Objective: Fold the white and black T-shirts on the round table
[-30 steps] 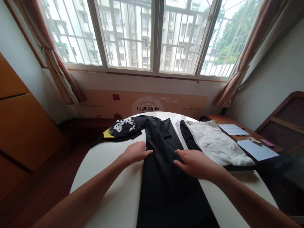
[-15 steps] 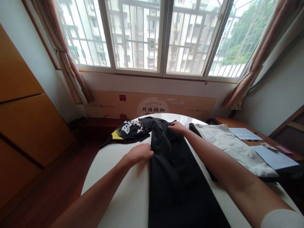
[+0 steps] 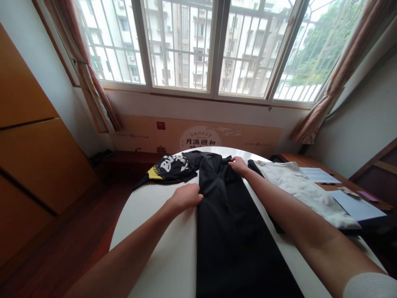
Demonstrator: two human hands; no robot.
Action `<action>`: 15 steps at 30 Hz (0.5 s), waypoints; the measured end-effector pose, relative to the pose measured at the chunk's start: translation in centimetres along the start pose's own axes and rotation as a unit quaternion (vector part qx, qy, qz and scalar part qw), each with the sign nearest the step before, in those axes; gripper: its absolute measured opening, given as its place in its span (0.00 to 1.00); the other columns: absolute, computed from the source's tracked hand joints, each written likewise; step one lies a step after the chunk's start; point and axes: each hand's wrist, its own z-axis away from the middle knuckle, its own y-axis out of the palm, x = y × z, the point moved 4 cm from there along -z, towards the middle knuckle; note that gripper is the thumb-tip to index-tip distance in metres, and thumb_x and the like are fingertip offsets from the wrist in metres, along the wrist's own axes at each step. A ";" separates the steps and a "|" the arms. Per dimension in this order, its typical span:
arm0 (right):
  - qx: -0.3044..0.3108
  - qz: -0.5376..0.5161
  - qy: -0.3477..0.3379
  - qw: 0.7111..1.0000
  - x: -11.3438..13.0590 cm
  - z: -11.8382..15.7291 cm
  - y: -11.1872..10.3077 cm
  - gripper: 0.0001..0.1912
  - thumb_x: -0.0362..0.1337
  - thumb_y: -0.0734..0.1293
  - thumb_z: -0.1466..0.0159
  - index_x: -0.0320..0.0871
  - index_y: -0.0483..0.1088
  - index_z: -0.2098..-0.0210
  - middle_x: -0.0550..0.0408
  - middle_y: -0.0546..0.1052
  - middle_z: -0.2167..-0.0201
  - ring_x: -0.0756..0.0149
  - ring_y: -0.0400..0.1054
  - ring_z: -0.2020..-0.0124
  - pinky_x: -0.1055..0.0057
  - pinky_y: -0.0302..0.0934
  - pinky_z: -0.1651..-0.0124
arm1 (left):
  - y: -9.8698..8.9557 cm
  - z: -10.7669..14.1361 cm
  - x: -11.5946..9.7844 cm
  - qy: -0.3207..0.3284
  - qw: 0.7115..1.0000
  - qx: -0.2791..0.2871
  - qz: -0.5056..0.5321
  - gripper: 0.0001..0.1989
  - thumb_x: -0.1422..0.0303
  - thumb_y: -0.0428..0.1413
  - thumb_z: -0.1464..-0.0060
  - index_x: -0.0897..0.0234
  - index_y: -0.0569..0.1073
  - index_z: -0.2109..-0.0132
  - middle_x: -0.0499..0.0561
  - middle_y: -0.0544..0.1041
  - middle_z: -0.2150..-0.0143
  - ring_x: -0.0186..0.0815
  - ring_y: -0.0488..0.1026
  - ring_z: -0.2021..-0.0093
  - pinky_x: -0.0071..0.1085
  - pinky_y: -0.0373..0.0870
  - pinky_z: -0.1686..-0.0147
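R hand [image 3: 238, 166] is farther up the blk garment [image 3: 228, 219] than 1 s ago, near the surface's far edge, fingertips pinched together on a corner. L hand [image 3: 187, 196], fingers curled in, grips the garment's left side. Fabric's smooth, matte, long, creased at far end. Printed cloth [image 3: 170, 167], blk w/ yellow patch, hangs past the round table's [image 3: 142, 203] far-left edge. White cloth [image 3: 297, 182], folded & wrinkled, lies near right edge, R forearm [image 3: 279, 203] partly blocking it. Papers [image 3: 358, 206] sit beyond.

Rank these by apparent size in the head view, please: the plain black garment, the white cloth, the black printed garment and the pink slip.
1. Plain black garment, clearly largest
2. White cloth
3. Black printed garment
4. Pink slip
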 end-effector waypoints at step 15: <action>0.025 0.078 0.024 0.996 -1.2 -0.1 -0.4 0.11 0.33 0.67 0.36 0.36 0.77 0.56 0.39 0.82 0.56 0.50 0.77 0.53 0.67 0.66 0.55 | -0.7 0.3 1.2 -0.020 0.999 0.002 -0.035 0.15 0.66 0.53 0.38 0.65 0.79 0.50 0.65 0.82 0.48 0.54 0.80 0.48 0.39 0.73 0.55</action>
